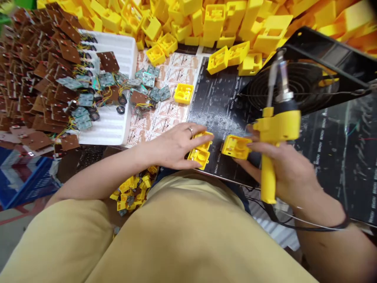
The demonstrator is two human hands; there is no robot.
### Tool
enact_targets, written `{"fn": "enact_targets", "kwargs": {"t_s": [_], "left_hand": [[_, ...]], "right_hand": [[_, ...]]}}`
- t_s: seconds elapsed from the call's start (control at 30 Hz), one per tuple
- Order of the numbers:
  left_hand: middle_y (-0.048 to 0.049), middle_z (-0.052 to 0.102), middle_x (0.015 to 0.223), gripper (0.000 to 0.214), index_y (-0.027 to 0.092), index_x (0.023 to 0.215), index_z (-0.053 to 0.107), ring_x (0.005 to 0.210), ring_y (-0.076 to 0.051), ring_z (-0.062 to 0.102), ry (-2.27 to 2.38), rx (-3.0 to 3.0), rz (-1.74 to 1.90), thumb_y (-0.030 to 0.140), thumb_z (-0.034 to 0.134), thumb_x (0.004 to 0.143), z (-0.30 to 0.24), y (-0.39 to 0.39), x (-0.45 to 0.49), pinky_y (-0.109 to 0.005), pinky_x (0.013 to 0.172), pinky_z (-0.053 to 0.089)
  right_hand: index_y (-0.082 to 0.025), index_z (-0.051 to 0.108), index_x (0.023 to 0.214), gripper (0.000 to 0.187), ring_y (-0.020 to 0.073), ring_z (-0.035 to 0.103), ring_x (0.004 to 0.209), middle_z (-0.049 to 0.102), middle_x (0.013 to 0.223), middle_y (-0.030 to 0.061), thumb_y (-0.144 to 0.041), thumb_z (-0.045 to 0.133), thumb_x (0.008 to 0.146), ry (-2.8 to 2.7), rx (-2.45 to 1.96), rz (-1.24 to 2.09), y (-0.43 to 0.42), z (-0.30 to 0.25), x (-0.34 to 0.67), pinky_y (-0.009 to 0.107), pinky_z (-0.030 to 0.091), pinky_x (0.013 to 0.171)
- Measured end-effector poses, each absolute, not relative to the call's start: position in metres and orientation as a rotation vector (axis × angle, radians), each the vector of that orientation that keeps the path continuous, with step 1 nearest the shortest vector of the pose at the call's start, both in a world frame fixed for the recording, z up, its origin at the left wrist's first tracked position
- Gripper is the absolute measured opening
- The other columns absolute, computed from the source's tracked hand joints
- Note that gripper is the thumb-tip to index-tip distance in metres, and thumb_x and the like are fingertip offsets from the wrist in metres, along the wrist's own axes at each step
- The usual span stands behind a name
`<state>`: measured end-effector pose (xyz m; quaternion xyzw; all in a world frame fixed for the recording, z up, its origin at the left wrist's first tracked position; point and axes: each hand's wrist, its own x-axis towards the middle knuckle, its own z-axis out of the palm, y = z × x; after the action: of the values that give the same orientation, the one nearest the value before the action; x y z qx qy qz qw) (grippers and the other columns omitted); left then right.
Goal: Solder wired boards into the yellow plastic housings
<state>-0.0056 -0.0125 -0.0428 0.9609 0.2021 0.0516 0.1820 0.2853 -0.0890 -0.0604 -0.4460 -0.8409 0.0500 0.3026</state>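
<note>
My left hand (182, 145) is at the bench's front edge, thumb and fingers around two small open yellow plastic cases (200, 157) that lie side by side, partly hidden by the fingers. In my right hand (291, 169) is a yellow soldering gun (277, 125), its metal tip pointing up and away from me. The same hand's thumb and fingers also pinch another open yellow case (236, 147), a short gap to the right of the left hand's cases. One more yellow case (184, 93) sits alone on the bench beyond my left hand.
At left, a white foam tray (118, 125) bears brown circuit boards (44, 78) and small wired grey-green boards (85, 100). Yellow cases (176, 19) are heaped along the back. A black fan (288, 82) stands at right. Below left are more yellow parts (132, 190) and a blue crate (26, 177).
</note>
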Motion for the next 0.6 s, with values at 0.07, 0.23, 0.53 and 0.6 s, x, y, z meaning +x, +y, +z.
{"fn": "enact_targets", "kwargs": {"t_s": [0.07, 0.23, 0.53, 0.6], "left_hand": [[-0.0240, 0.060, 0.145, 0.071, 0.014, 0.146, 0.057, 0.131, -0.037, 0.060, 0.655, 2.729, 0.219, 0.064, 0.056, 0.096, -0.040, -0.017, -0.008, -0.055, 0.112, 0.046], [-0.0161, 0.072, 0.121, 0.052, 0.020, 0.127, 0.070, 0.122, -0.035, 0.063, 1.451, 2.537, 0.412, 0.059, 0.049, 0.100, -0.029, 0.042, 0.004, -0.050, 0.106, 0.046], [0.0029, 0.069, 0.138, 0.049, 0.038, 0.119, 0.076, 0.132, -0.030, 0.060, 0.640, 2.593, -0.268, 0.018, 0.067, 0.076, -0.021, 0.109, 0.006, -0.045, 0.113, 0.044], [0.0056, 0.064, 0.147, 0.054, 0.040, 0.124, 0.074, 0.137, -0.027, 0.057, 0.597, 2.524, -0.241, 0.017, 0.065, 0.077, -0.015, 0.101, 0.001, -0.043, 0.116, 0.043]], "right_hand": [[-0.025, 0.056, 0.127, 0.042, 0.0251, 0.074, 0.094, 0.073, 0.113, 0.0087, -0.031, 0.077, 0.092, -2.231, -1.180, 0.048, -0.077, -0.052, 0.285, 0.040, 0.062, 0.082], [-0.021, 0.058, 0.127, 0.039, 0.0265, 0.073, 0.099, 0.072, 0.115, 0.0126, -0.041, 0.072, 0.096, -2.249, -1.153, -0.050, -0.028, -0.053, 0.260, 0.040, 0.062, 0.084], [-0.026, 0.055, 0.132, 0.035, 0.0272, 0.072, 0.103, 0.072, 0.117, 0.0086, -0.044, 0.061, 0.102, -2.287, -1.319, 0.026, -0.017, -0.065, 0.262, 0.041, 0.063, 0.085], [-0.026, 0.055, 0.131, 0.037, 0.0275, 0.072, 0.104, 0.071, 0.118, 0.0079, -0.045, 0.062, 0.101, -2.294, -1.312, 0.047, -0.018, -0.067, 0.265, 0.042, 0.064, 0.086]]}}
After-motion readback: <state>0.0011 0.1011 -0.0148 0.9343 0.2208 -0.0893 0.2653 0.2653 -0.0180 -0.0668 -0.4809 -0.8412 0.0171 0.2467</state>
